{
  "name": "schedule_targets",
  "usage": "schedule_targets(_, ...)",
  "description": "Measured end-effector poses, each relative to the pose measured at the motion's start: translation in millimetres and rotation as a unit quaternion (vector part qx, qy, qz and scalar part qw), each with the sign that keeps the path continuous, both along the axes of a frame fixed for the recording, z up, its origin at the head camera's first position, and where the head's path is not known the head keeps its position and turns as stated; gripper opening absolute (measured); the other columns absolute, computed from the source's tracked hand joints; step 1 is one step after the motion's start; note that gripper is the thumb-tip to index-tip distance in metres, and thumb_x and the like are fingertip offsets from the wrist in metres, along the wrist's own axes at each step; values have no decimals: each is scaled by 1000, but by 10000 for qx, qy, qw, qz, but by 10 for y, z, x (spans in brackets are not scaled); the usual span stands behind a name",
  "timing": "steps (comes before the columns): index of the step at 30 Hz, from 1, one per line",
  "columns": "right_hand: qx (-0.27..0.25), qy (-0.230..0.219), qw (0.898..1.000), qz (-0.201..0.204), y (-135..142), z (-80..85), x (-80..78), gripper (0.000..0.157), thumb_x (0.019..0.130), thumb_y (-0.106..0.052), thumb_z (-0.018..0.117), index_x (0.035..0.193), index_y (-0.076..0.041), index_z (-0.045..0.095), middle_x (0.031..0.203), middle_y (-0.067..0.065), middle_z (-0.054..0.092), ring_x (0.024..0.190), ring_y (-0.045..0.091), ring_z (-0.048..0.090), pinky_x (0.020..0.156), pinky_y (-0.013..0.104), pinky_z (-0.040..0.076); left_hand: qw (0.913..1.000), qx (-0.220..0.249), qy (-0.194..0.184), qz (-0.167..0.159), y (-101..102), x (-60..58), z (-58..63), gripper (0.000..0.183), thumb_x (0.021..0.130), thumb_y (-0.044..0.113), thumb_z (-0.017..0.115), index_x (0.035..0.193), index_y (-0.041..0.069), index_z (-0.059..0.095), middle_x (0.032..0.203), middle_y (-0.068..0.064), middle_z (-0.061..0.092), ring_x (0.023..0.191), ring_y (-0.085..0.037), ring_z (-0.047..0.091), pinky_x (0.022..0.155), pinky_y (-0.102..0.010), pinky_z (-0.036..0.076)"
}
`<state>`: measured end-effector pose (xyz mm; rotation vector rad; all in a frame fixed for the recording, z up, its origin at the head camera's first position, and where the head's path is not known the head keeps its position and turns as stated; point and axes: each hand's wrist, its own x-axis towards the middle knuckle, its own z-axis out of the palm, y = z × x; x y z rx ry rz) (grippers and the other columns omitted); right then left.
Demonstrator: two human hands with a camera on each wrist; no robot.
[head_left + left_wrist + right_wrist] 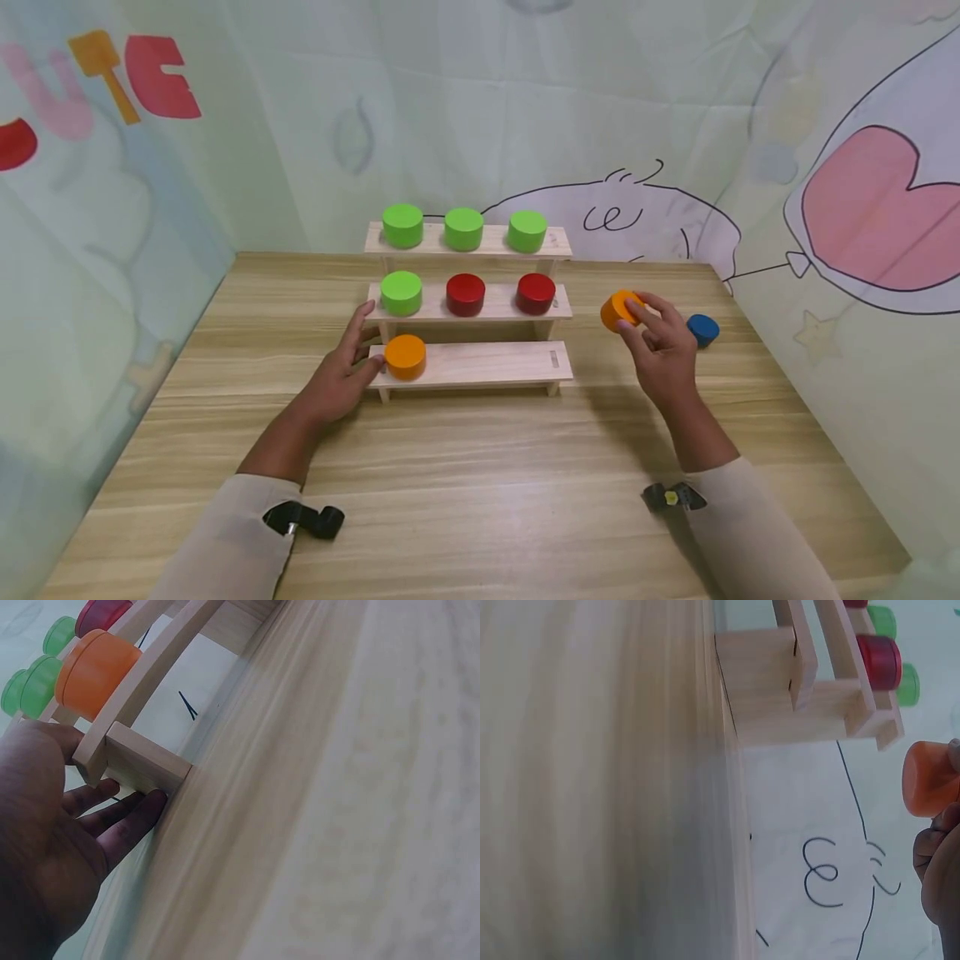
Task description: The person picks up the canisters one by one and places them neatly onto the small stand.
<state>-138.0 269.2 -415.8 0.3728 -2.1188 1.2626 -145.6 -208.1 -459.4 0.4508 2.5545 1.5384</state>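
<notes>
A three-tier wooden rack point(487, 364) stands on the table. My left hand point(347, 367) steadies its left end, the thumb over the lowest shelf beside an orange disc point(405, 357) and the fingers against the side support point(146, 761). My right hand point(660, 346) pinches another orange disc point(620, 311) between thumb and fingers, in the air right of the rack. Three green discs point(463, 229) line the top shelf. On the middle shelf, a green disc point(401, 293) sits left of two red discs point(465, 295).
A blue disc point(703, 330) lies on the wooden table point(480, 500), just right of my right hand. Behind the table's far edge hangs a printed cloth backdrop point(450, 117), with more of it along both sides.
</notes>
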Motion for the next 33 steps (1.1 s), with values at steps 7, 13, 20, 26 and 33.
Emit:
schedule_targets(7,243,181,9990,316,-187,-1,93,41,94,10,78,134,1,76,144,23,69,56,6,35,54,16,31,10000,-44,-14,0,-20,4,12,81,117,27,49,171,56,-5,176,-28,32,154,-58,44,125,-74,34)
schedule_targets(13,-36,-19,9963,858,-368,-14,161,41,93,12,78,133,4,75,143,25,67,53,7,36,51,15,33,10000,-22,53,-14,-15,0,1,81,117,26,50,172,54,-3,175,-29,33,153,-58,45,125,-74,35)
schedule_targets(20,-632,-599,9875,1317,-589,20,280,41,95,14,74,135,5,74,146,25,64,70,0,62,53,11,42,10000,-13,90,-20,16,11,3,81,117,25,51,174,48,-2,174,-30,35,154,-60,43,125,-76,32)
schedule_targets(26,-630,-1014,9827,1415,-761,44,331,41,95,7,79,136,3,74,147,23,65,110,0,73,73,15,61,10000,-33,78,-16,22,15,8,81,117,26,50,173,49,-2,174,-30,34,153,-60,43,124,-76,34)
schedule_targets(33,-636,-1793,9718,1394,-972,95,306,43,95,-4,83,138,-6,76,150,11,67,123,9,71,84,19,63,9999,-66,93,22,-1,-7,-7,80,117,25,49,171,54,-2,174,-29,35,154,-58,44,125,-75,33)
